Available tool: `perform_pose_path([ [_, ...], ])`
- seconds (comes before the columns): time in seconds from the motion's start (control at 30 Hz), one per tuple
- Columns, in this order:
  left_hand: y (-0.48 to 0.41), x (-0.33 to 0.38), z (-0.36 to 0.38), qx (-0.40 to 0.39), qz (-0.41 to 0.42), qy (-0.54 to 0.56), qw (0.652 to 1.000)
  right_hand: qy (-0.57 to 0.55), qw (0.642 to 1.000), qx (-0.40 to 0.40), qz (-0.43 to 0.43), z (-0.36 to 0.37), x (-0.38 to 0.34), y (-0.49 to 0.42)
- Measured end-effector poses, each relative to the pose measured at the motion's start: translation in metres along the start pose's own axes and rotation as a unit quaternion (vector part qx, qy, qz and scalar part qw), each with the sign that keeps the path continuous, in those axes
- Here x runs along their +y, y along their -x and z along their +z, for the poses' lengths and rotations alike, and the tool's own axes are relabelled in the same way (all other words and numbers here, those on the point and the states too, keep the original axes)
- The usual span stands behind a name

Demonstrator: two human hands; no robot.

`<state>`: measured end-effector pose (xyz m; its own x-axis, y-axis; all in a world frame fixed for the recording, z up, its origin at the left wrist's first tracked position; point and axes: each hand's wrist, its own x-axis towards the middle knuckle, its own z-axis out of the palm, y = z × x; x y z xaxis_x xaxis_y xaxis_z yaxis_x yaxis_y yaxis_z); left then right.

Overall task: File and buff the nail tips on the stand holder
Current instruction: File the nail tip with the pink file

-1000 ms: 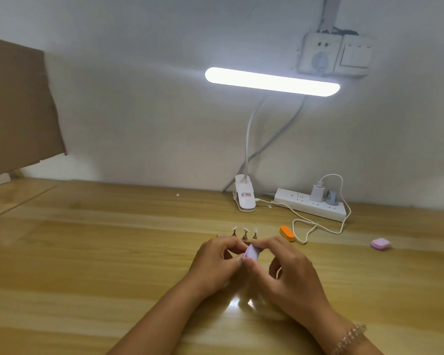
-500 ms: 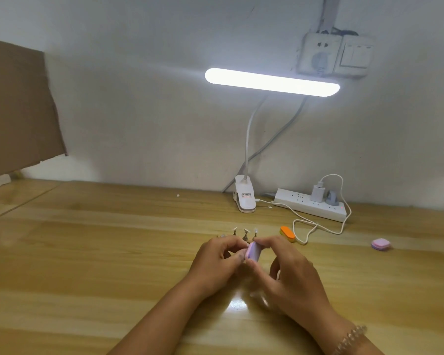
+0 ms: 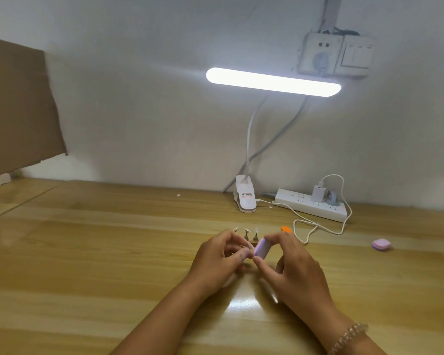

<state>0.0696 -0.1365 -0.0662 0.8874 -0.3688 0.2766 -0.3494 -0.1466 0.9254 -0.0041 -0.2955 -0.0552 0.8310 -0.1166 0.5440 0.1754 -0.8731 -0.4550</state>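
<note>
Head view. Inspector: Report both hands.

Operator: The left hand [image 3: 219, 256] and the right hand [image 3: 299, 274] meet over the middle of the glossy light wooden table [image 3: 87, 265], on the side towards its near edge. The left hand's thumb and fingertips pinch a small pale nail tip [image 3: 247, 246]; what it is mounted on is hidden by the fingers. The right hand pinches a lilac rectangular buffer block [image 3: 262, 248] between its thumb below and its forefinger above. The block's end touches the pinched tip.

Inspector: Locate the remaining nail tips.

Operator: Three small dark cone stands with pale nail tips [image 3: 246, 234] stand upright in a row on the table, just beyond the fingers towards the far edge.

Inspector: List the other items.

Operator: An orange block [image 3: 285, 229] lies just behind the right hand, partly hidden. A pink square pad [image 3: 381, 244] lies well apart, towards the right edge. At the far edge sit the white clip lamp base [image 3: 245, 199] and a white power strip [image 3: 310, 205] with a looping white cable [image 3: 318, 226]. The lit white lamp bar [image 3: 272, 82] hangs above. A beaded bracelet [image 3: 349, 336] circles the right wrist.
</note>
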Motion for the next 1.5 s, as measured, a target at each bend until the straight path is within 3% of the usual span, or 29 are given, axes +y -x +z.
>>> perform_pose_path([
  [0.1,-0.002,-0.001,-0.001,0.007,0.011,-0.029,0.999,0.014,0.998,-0.040,-0.037,0.002,-0.005,0.004],
  [0.23,-0.002,-0.001,-0.002,-0.004,0.009,-0.053,0.999,-0.003,1.000,0.011,-0.003,0.000,0.000,-0.001],
  [0.37,-0.002,-0.002,-0.003,0.006,0.007,-0.056,0.998,-0.003,0.999,-0.022,-0.045,0.002,-0.002,0.003],
  [0.5,0.000,-0.001,-0.002,-0.002,0.007,-0.051,0.999,-0.029,0.999,0.029,-0.004,0.002,0.004,-0.002],
  [0.63,-0.001,0.000,-0.003,0.000,0.007,-0.050,0.999,-0.047,0.998,0.002,-0.036,0.005,0.001,0.001],
  [0.83,0.000,0.001,0.001,0.007,-0.008,-0.002,1.000,-0.090,0.989,0.079,0.083,0.000,0.016,-0.007],
  [1.03,-0.001,0.000,0.000,0.011,0.012,-0.054,0.998,-0.029,0.998,-0.007,-0.047,0.004,-0.003,0.002],
  [1.17,-0.001,0.001,-0.001,-0.004,0.005,-0.046,0.999,-0.006,1.000,0.014,-0.004,0.001,0.005,-0.003],
  [1.5,0.000,0.001,-0.002,-0.006,0.001,-0.053,0.999,-0.034,0.999,0.002,-0.030,0.002,0.001,0.001],
])
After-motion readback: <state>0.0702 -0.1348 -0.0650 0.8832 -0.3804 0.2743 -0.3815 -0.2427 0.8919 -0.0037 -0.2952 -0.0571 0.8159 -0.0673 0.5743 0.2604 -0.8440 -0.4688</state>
